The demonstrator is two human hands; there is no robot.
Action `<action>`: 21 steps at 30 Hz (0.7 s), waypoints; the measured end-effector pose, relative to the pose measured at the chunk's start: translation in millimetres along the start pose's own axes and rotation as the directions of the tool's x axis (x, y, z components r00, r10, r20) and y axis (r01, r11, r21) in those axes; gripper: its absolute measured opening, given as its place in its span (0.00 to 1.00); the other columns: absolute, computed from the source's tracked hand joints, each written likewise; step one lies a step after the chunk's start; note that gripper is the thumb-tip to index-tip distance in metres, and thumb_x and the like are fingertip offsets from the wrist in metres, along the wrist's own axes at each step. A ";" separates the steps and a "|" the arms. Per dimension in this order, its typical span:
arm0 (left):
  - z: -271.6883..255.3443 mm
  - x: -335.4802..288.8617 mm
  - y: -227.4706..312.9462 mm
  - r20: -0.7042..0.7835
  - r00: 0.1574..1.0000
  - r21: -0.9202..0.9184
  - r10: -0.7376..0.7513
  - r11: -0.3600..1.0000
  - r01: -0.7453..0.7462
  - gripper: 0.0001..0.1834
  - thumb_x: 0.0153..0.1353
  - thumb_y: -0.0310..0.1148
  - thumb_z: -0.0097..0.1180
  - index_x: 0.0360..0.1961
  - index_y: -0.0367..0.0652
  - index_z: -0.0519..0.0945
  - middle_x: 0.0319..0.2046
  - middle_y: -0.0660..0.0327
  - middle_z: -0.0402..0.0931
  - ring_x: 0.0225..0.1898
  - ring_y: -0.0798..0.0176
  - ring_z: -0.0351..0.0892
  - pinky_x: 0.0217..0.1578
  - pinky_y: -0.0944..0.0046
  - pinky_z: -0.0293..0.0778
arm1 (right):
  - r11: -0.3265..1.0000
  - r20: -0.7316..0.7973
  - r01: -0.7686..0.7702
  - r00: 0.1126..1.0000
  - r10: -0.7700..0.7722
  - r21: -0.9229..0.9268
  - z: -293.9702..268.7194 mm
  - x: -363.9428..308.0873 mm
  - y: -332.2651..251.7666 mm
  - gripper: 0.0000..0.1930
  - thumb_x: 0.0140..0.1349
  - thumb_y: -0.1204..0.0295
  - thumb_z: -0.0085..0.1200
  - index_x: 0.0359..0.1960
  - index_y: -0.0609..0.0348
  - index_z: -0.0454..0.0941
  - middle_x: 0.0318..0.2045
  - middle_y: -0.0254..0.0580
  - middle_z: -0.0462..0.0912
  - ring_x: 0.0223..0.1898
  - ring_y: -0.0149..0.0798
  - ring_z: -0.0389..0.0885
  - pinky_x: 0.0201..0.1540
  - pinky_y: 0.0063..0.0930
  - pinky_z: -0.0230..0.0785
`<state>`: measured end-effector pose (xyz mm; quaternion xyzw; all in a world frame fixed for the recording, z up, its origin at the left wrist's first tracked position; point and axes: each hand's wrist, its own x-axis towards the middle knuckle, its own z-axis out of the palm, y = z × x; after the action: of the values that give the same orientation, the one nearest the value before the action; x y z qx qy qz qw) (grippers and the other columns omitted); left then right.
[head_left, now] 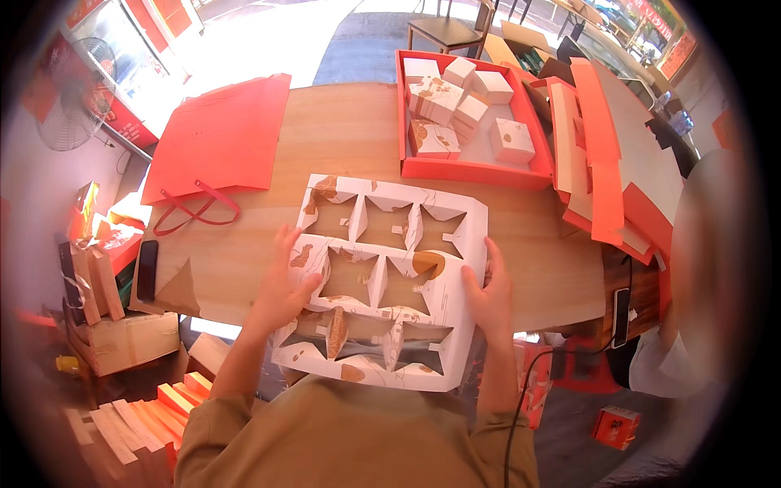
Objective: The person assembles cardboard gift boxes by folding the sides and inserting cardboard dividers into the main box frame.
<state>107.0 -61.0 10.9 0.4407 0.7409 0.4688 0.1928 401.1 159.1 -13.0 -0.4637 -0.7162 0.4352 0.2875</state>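
A white cardboard divider insert with brown printed patterns is held in front of me, over the near edge of the wooden table. Several square openings run through it in rows, with folded flaps between them. My left hand grips its left edge, thumb on top. On the opposite edge, my right hand holds it the same way, fingers partly hidden along the side. Beyond the insert stands an open red box with several small white boxes in it, some printed brown.
A flat red paper bag lies at the far left, its handles toward me. Phones rest at the left and right table ends. Red-and-white box parts are stacked at right, near another person. A black cable hangs nearby.
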 end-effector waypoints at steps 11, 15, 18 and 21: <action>-18.6 -2.5 -46.8 0.173 0.914 -0.741 -0.368 0.562 0.367 0.24 0.73 0.32 0.58 0.66 0.33 0.71 0.49 0.55 0.84 0.48 0.65 0.86 0.48 0.62 0.85 | 0.989 -0.031 0.046 0.999 -0.042 0.140 14.0 -1.5 7.8 0.27 0.69 0.68 0.62 0.68 0.64 0.73 0.60 0.54 0.83 0.60 0.44 0.83 0.63 0.38 0.73; -24.4 7.1 -44.7 -0.023 0.924 -0.319 -0.382 0.878 0.356 0.28 0.67 0.28 0.65 0.64 0.31 0.71 0.47 0.54 0.85 0.44 0.67 0.87 0.46 0.63 0.84 | 0.986 0.016 0.092 0.996 -0.090 -0.137 10.3 1.7 -11.9 0.27 0.69 0.68 0.63 0.68 0.63 0.74 0.59 0.57 0.84 0.58 0.50 0.84 0.63 0.39 0.74; -28.9 10.5 -36.2 -0.053 0.948 -0.067 -0.314 0.948 0.311 0.33 0.65 0.30 0.67 0.67 0.29 0.70 0.49 0.51 0.86 0.45 0.63 0.88 0.47 0.62 0.83 | 0.959 0.032 0.120 0.993 -0.115 -0.257 12.3 0.0 -22.9 0.28 0.69 0.67 0.63 0.68 0.62 0.74 0.58 0.58 0.84 0.57 0.55 0.84 0.62 0.41 0.74; -22.6 4.9 -20.4 -0.117 0.950 -0.069 -0.290 0.956 0.284 0.39 0.62 0.32 0.68 0.71 0.29 0.67 0.51 0.46 0.86 0.48 0.58 0.89 0.50 0.60 0.82 | 0.945 0.021 0.114 0.993 -0.112 -0.305 12.5 -3.4 -20.0 0.27 0.70 0.65 0.62 0.68 0.61 0.74 0.58 0.58 0.83 0.57 0.58 0.83 0.61 0.44 0.74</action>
<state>78.9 -72.3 4.8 0.2926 0.7954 0.4817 0.2230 384.0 147.7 -0.9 -0.4600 -0.8008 0.3027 0.2353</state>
